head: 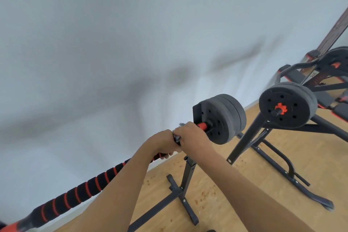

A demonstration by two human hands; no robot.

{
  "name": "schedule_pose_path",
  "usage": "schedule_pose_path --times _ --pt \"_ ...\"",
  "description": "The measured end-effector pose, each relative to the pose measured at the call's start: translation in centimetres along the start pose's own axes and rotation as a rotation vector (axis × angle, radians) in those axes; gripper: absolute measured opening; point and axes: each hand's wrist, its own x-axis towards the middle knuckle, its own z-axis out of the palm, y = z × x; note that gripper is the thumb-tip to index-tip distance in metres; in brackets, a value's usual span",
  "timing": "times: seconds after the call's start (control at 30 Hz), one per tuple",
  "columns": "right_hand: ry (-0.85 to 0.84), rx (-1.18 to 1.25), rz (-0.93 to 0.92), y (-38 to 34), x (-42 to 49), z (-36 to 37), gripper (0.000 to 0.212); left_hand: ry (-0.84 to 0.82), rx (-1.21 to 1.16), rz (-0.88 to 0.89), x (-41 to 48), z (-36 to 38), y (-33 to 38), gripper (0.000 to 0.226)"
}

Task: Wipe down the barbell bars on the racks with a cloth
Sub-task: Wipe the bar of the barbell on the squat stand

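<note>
Now left hand (162, 142) clamps bar (75, 192), right hand (190, 133) wraps cloth (181, 124) round it; plates (222, 117) just past my right hand, hard shove may roll bar off rack (188, 171).

Hands (189, 135) and cloth (181, 124) around barbell bar (84, 188)

Looks like a home gym set up in a regular room, tbh. There's a barbell (75, 194) with a black foam grip ringed in red, loaded with black plates (222, 118) and sitting on a black steel rack (186, 181). A second loaded bar (288, 105) sits on its own stand (244, 143) to the right, and a padded bench (293, 76) with red trim is at the far right. Plain white wall (113, 43), light wood-look floor (244, 203).
</note>
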Motion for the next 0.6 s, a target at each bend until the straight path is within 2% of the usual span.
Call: schedule_pose_path --times 0.07,0.1,0.2,0.3,0.4,0.5,0.6 --pt "-0.042 0.101 0.085 0.8 -0.1 -1.0 0.032 -0.032 -0.064 0.014 -0.3 -0.5 -0.2 0.031" --pt "-0.017 0.138 0.126 2.2 -0.3 -1.3 0.038 0.022 -0.015 0.036 -0.7 -0.6 -0.3 0.038" --pt "0.065 0.098 0.211 6.1 -1.1 -2.4 0.042 0.321 0.349 0.142 -3.4 0.1 -1.7 0.044" --pt "-0.066 0.036 0.182 6.2 -0.3 -3.0 0.035 0.511 0.454 0.218 -7.2 1.8 -5.2 0.039" --pt "-0.035 0.131 0.164 6.6 0.0 -2.9 0.032 0.591 0.374 0.143 -10.8 2.0 -9.3 0.036" --pt "0.013 0.261 0.082 6.7 -1.4 -3.4 0.023 0.593 0.338 -0.025 -14.6 1.4 -13.5 0.042" --pt "0.305 0.476 0.056 6.2 -1.8 -3.9 0.028 0.581 0.251 -0.207 -18.8 0.7 -17.9 0.043"
